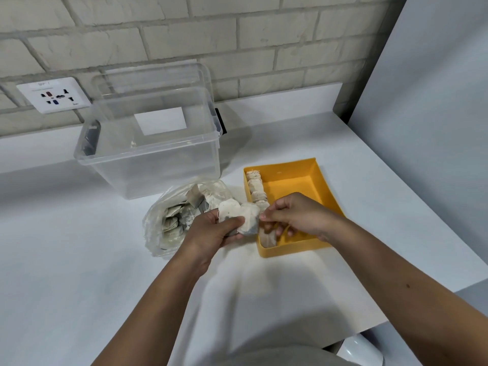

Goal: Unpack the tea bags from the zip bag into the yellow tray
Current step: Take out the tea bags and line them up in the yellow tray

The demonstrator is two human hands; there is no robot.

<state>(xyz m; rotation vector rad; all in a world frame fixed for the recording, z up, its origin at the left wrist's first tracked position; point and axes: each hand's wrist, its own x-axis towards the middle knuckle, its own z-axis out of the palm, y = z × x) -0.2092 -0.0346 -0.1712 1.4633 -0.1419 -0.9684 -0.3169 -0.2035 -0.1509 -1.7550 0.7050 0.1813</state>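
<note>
Little can be read here. The socket plate [54, 95] on the brick wall, far behind and to the left of the tray [290, 249], has a small strip of print along its top, too blurred to make out. The white label [161, 120] seen through the bin is blank.

The tea bags [237, 216] being handled (two, as far as I can tell, pale with dark patches) are held just off the tray's near-left corner, above the worktop [79, 260]. The left hand [211, 232] grips them from the side away from the tray, fingers curled beneath and thumb pressed on top. The right hand [293, 215] hovers over the tray's near end. It pinches the tray-side edge of the tea bags between thumb and forefinger, and its other fingers curl loosely down towards the tray floor.

The tray is a yellow open box. A row [255, 190] of tea bags stands on edge along its left wall, from the far corner towards the near one.

The zip bag [155, 231] lies crumpled just left of the tray (clear plastic, so its contents show), holding stacks of more tea bags. Behind the zip bag, to the tray's far left, stands the open clear bin [148, 159] with a black latch on its side. Its lid [155, 75] is propped against the wall behind it.
</note>
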